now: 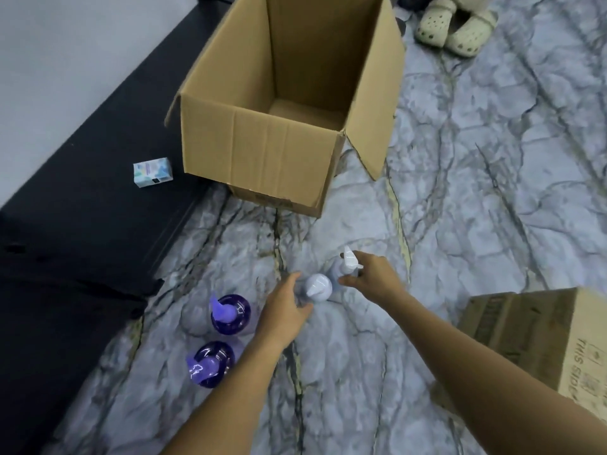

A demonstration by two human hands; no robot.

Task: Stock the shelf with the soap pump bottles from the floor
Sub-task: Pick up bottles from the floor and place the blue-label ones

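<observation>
Two white pump bottles stand on the marble floor ahead of me. My left hand (285, 305) curls round the nearer white bottle (318, 288) from its left side. My right hand (371, 274) grips the farther white bottle (346, 262) just below its pump head. To the left stand two purple pump bottles, one (230, 312) close to my left wrist and one (210, 364) nearer to me. The low black shelf (98, 205) runs along the left wall.
An open cardboard box (262, 149) stands ahead, partly against the shelf. A small light-blue carton (152, 172) sits on the shelf. Another cardboard box (545, 336) is at my right. A pair of pale clogs (456, 26) lies at the far right.
</observation>
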